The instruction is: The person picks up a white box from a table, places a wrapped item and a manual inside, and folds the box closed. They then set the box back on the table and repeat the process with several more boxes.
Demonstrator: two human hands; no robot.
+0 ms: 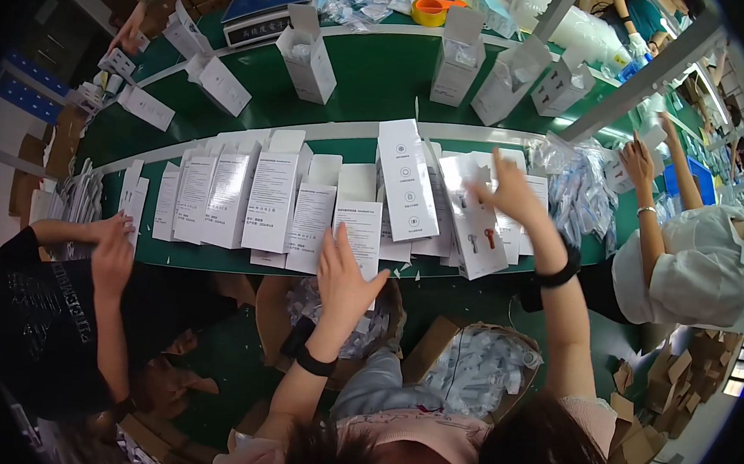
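Observation:
My left hand (345,273) lies with its fingers spread against the front of a white printed carton (366,219) at the table's near edge. Its thumb points away to the right. Over a tilted white carton with pictures of small devices (478,232), my right hand (517,195) has its index finger raised and its thumb apart. It is slightly blurred, and whether it touches the carton I cannot tell. Between my hands leans a tall white carton with round icons (407,183). More white cartons (271,195) stand in a row to the left, several with flaps up.
Clear plastic bags (574,181) are heaped right of the cartons. Open cartons (308,59) stand on the raised green shelf behind. Co-workers sit close on both sides, a hand (114,253) at left. Boxes of bagged parts (475,368) stand below the table edge.

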